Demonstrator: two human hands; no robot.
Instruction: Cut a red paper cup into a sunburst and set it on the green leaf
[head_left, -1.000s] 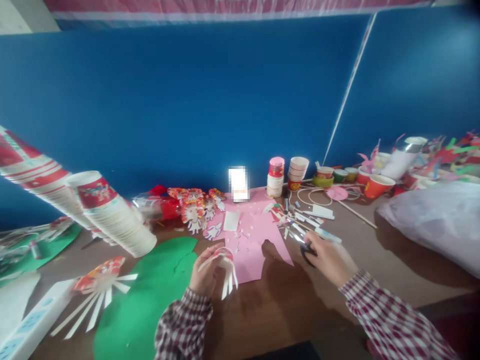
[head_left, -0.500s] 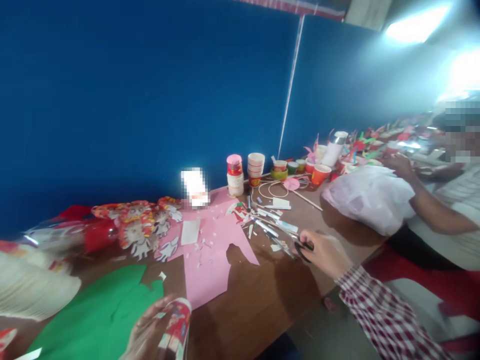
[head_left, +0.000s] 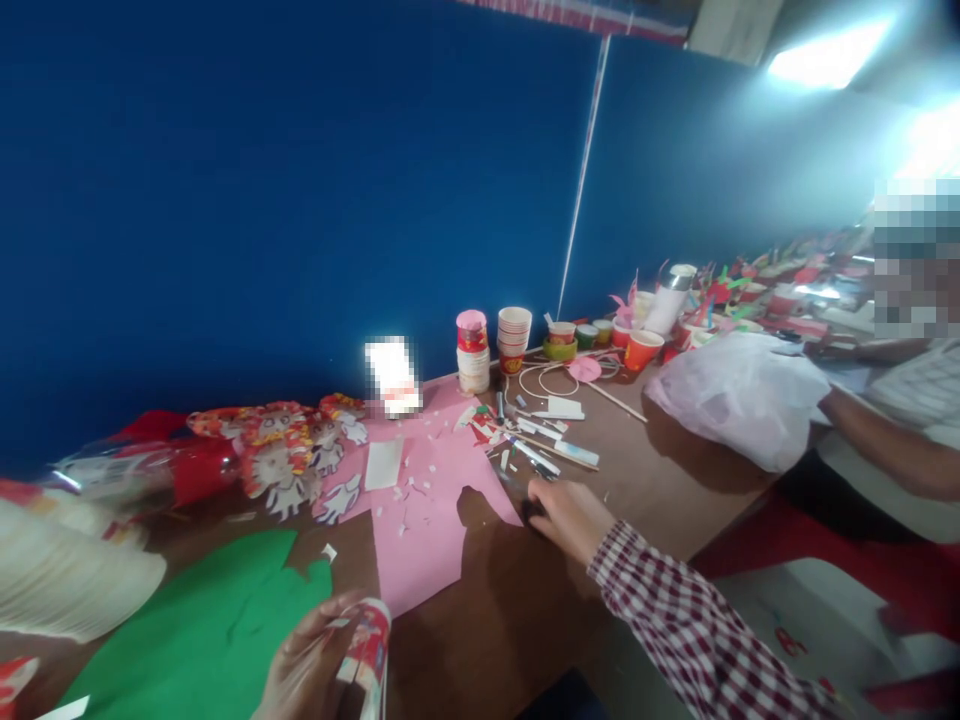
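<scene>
My left hand (head_left: 307, 660) is closed around a red printed paper cup (head_left: 366, 655) at the bottom of the view, its white rim facing up. Part of the cup is cut off by the frame edge. Low over the table, my right hand (head_left: 570, 515) grips a pair of scissors by the dark handles (head_left: 534, 510). The blades are hard to make out against the clutter. Just left of that hand lies a cut sheet of pink paper (head_left: 420, 560), with small white scraps on it. Green paper (head_left: 202, 630) is spread beside my left hand.
Several pens and a white glue-like tube (head_left: 576, 453) lie beyond my right hand. Cup stacks (head_left: 513, 340) stand against the blue wall. Paper figure cut-outs (head_left: 285, 480) pile up at left, near a long cup stack (head_left: 67, 570). A co-worker sits right, behind a white plastic bag (head_left: 739, 400).
My right hand has moved left with the scissors, from beside the pens toward the pink paper's edge. My left hand keeps the cup in nearly the same place. The co-worker's hand has shifted.
</scene>
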